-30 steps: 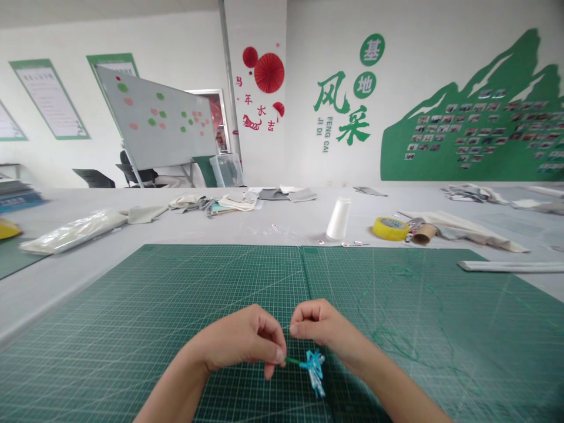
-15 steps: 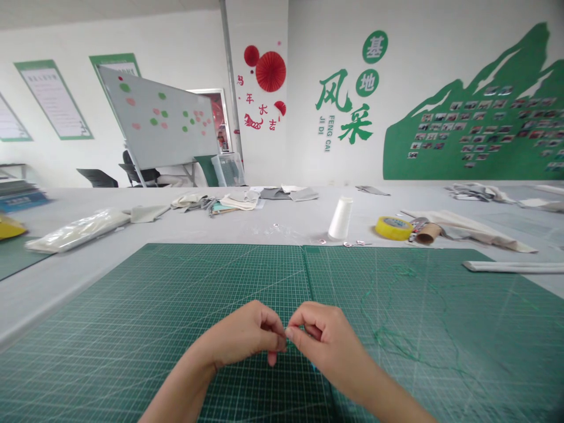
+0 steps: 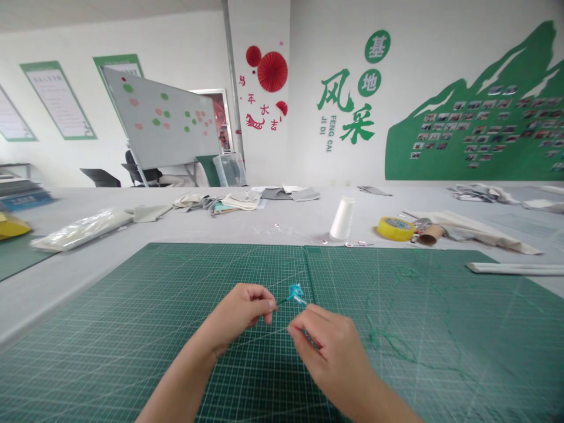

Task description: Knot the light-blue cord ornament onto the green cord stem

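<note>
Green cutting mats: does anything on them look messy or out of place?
Yes, green thread lies in loose, straggling loops on the right mat, untidy against its straight printed grid. Nothing there looks spilled or damaged.

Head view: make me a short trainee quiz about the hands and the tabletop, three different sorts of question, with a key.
1. Which hand pinches the green stem?
2. True or false: in the picture, the yellow tape roll lies to the right of the white thread cone.
3. The tuft on the stem is: A) red, B) blue, C) yellow.

Key: 1. The left hand. 2. True. 3. B.
</note>
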`<state>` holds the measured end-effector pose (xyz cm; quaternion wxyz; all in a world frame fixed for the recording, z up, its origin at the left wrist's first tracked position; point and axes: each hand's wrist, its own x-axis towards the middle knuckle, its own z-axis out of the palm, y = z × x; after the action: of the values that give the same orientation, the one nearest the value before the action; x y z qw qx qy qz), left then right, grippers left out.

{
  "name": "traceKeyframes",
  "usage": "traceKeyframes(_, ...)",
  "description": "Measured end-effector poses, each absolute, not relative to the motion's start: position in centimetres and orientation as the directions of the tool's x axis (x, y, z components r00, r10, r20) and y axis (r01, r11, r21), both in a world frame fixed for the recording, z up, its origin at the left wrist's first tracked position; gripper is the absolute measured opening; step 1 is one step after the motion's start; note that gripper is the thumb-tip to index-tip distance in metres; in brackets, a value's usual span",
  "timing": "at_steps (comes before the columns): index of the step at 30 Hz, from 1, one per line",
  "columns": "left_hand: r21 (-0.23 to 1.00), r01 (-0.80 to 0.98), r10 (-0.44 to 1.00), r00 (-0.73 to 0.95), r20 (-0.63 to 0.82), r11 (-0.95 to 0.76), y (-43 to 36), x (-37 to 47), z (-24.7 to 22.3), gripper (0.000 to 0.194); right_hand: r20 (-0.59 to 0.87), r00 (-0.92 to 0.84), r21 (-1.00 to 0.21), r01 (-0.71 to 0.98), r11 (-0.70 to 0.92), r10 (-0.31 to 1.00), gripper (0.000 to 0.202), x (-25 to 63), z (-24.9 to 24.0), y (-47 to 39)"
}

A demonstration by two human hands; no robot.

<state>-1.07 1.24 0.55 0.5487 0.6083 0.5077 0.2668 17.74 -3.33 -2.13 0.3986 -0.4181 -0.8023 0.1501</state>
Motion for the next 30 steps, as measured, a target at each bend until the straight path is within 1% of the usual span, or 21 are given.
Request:
traceKeyframes(6, 0.968, 0.190, 0.897, 0.381, -0.225, 0.163, 1.1, -1.2, 0.9, 0.021, 0.335, -0.225, -0.792, 0.459, 0.403, 0.915, 0.022, 17.8, -2.7, -2.4)
traceKeyframes(9, 0.972, 0.141, 0.871, 0.433, -0.231, 0.188, 1.0, -1.3, 1.1, 0.020, 0.204, -0.226, -0.911, 0.311, 0.269, 0.952, 0.021, 18.0, -3.0, -1.6)
traceKeyframes(11, 0.971, 0.127, 0.851, 0.469, -0.237, 0.201, 0.9, -1.3, 1.2, 0.018, 0.140, -0.260, -0.956, 0.217, 0.199, 0.955, 0.023, 18.1, -3.1, -1.1)
traceKeyframes(15, 0.968, 0.140, 0.802, 0.542, -0.251, 0.208, 0.8, -1.3, 1.1, 0.017, 0.105, -0.311, -0.980, 0.127, 0.151, 0.945, 0.029, 18.4, -3.3, -0.3)
traceKeyframes(19, 0.958, 0.200, 0.732, 0.618, -0.287, 0.207, 0.5, -1.3, 1.0, 0.015, 0.037, -0.336, -0.995, 0.070, 0.064, 0.941, 0.023, 18.6, -3.6, 0.2)
traceKeyframes(24, 0.944, 0.286, 0.660, 0.678, -0.322, 0.167, 0.1, -1.1, 1.0, 0.009, -0.050, -0.424, -0.999, 0.028, -0.042, 0.904, 0.026, 18.9, -3.9, 0.4)
traceKeyframes(30, 0.927, 0.363, 0.631, 0.698, -0.338, 0.095, -0.1, -0.7, 0.6, 0.009, -0.067, -0.426, -0.998, 0.009, -0.070, 0.902, 0.020, 19.0, -3.3, 0.1)
